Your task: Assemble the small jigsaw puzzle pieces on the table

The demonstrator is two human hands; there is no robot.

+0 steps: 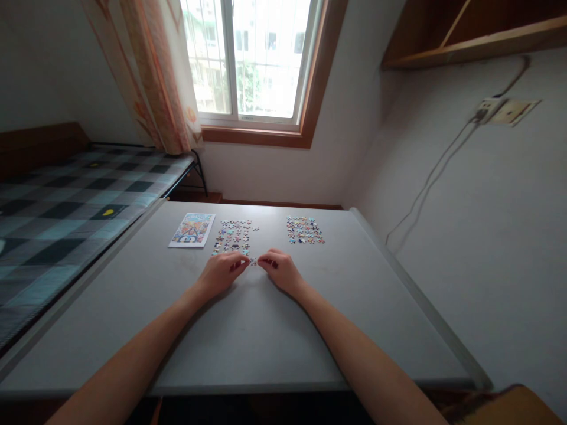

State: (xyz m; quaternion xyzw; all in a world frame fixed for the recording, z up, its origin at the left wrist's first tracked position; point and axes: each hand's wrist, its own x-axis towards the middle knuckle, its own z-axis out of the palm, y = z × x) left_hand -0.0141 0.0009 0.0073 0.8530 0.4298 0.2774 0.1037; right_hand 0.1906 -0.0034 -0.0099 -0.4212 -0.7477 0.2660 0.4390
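Note:
Both my hands rest on the grey table [248,330] and meet at a small jigsaw piece [253,261]. My left hand [224,271] pinches it from the left with curled fingers. My right hand [280,270] pinches it from the right. Just beyond my left hand lies a loose spread of puzzle pieces [232,236]. A second, denser patch of pieces [304,230] lies farther right. A colourful reference picture card [192,229] lies flat to the left of the pieces.
A bed with a checked blanket [57,218] runs along the table's left edge. The wall stands close on the right, with a cable and a socket [491,109]. A window [252,59] and a curtain are behind the table.

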